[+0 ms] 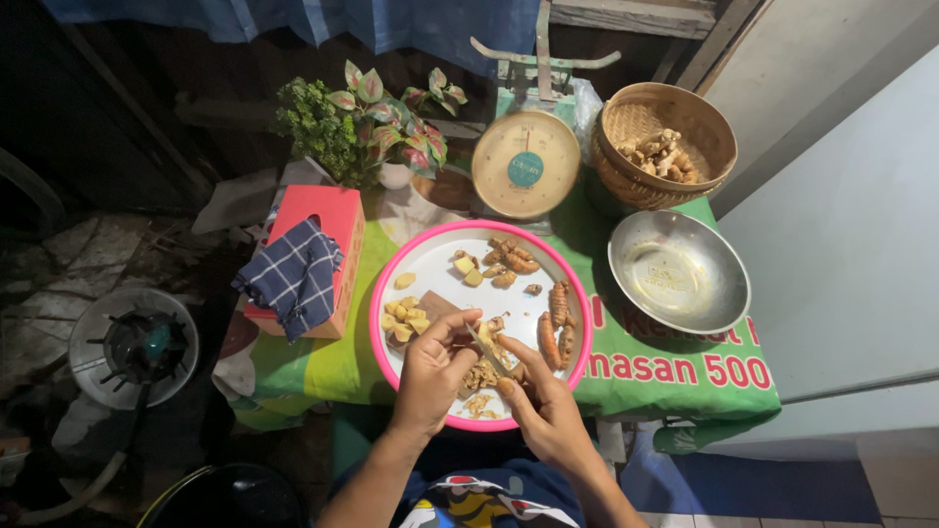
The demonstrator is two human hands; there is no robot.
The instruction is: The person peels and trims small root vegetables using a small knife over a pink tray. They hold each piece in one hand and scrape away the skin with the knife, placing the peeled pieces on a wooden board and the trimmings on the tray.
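- Fingertips of the left hand point(430, 376) pinch a small pale piece of root point(482, 332) over the lower middle of the pink-rimmed plate point(421, 259); thumb on top, other fingers curled narrow under it.
- Fingers of the right hand point(548, 411) close round the handle of a small knife point(486, 349), thumb near the blade; the handle itself is mostly hidden in the fist.
- Knife blade runs along a 10-to-4 o'clock line, tip towards 10 o'clock and touching the root piece; the handle end sits at 4 o'clock.
- Root piece looks short and stubby; its long axis I cannot tell, since the fingers cover most of it.
- To do this cut well, I judge: keep the left fingertips back from the edge, let the blade take thin shallow strokes, and work low over the plate so scraps join the peelings point(479, 376) already below the hands.
- Cut yellow chunks point(403, 318) lie at 9 o'clock on the plate, whole orange roots point(558, 323) at 3 o'clock, more pieces point(509, 259) at 12 o'clock.
- Beyond the plate: a weighing scale point(525, 164) at 12 o'clock, a woven basket point(665, 142) of roots at 1 o'clock, a steel bowl point(678, 272) at 3 o'clock, a checked cloth point(291, 274) on a red box point(333, 210) at 9 o'clock.
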